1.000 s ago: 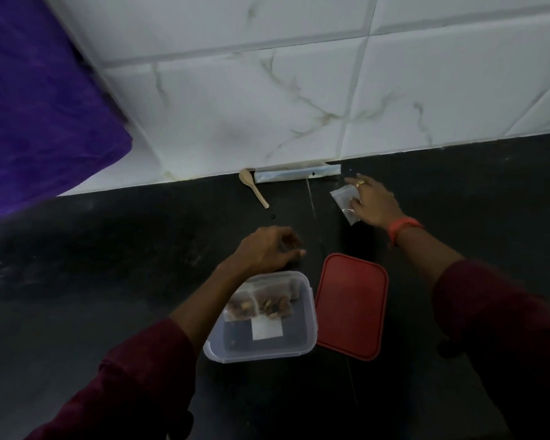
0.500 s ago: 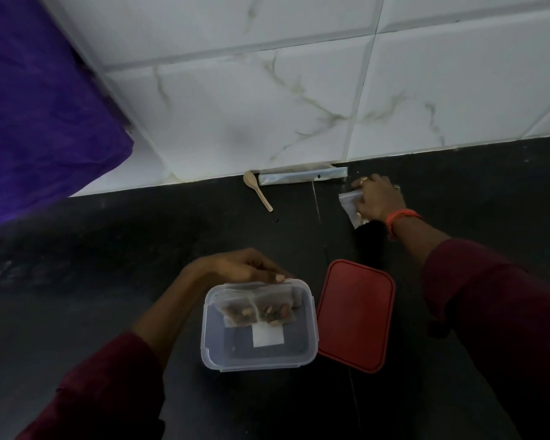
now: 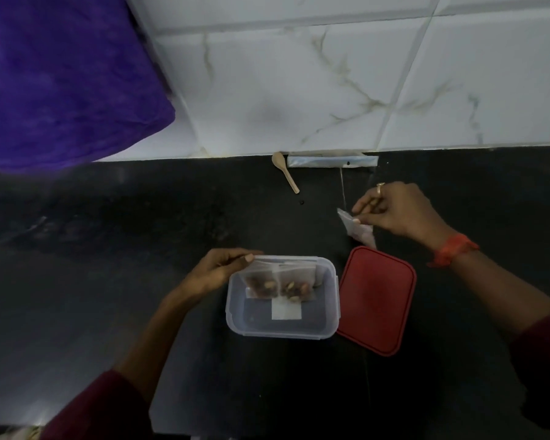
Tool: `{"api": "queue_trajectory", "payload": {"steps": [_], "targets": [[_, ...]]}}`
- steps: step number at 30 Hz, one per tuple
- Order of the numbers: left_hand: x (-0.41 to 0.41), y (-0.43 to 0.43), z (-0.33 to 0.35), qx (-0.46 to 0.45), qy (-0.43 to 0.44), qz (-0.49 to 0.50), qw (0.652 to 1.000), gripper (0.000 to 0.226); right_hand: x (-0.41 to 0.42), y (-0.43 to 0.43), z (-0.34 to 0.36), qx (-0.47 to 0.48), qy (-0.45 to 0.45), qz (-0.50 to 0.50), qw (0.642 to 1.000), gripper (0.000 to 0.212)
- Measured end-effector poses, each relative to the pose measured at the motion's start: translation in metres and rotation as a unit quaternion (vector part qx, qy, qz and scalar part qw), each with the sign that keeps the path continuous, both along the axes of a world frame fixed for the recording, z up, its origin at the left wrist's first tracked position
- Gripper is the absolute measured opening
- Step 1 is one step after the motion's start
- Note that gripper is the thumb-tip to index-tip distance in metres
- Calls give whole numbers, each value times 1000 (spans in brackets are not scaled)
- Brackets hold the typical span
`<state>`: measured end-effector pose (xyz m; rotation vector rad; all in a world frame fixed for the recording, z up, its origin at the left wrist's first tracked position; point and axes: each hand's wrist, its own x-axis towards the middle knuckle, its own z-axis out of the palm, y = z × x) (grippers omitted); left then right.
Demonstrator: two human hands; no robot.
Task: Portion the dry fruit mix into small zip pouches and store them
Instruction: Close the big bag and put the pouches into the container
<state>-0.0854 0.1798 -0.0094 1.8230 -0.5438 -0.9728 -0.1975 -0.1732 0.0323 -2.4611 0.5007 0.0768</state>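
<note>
Centre frame: the left hand (image 3: 215,272) is gripping the upper-left rim of the clear container (image 3: 280,332), w/ filled pouches (image 3: 280,282) lying inside. The right hand (image 3: 399,214) is pinching another zip pouch (image 3: 359,231) at centre right, just above the red lid (image 3: 377,301) on the black counter (image 3: 108,281).

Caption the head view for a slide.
Left hand holds clear plastic container of filled pouches; right hand pinches another small pouch.

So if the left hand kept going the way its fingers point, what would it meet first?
The filled pouches leaning at the far wall of the clear container; the left hand sits right at that rim, possibly touching it.
</note>
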Motion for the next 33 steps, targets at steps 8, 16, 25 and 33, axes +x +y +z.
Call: {"api": "queue_trajectory", "payload": {"steps": [8, 16, 25, 33], "targets": [[-33, 1, -17, -58, 54, 199, 977, 27, -7, 43, 1, -69, -63, -25, 995, 12], [-43, -5, -16, -71, 94, 240, 964, 30, -20, 41, -58, -70, 62, 165, 982, 69], [-41, -5, -10, -69, 92, 243, 963, 30, -33, 49, -95, -175, 29, 230, 957, 88], [-24, 9, -14, -53, 80, 297, 950, 26, -38, 65, -90, -208, 34, 195, 958, 73]]}}
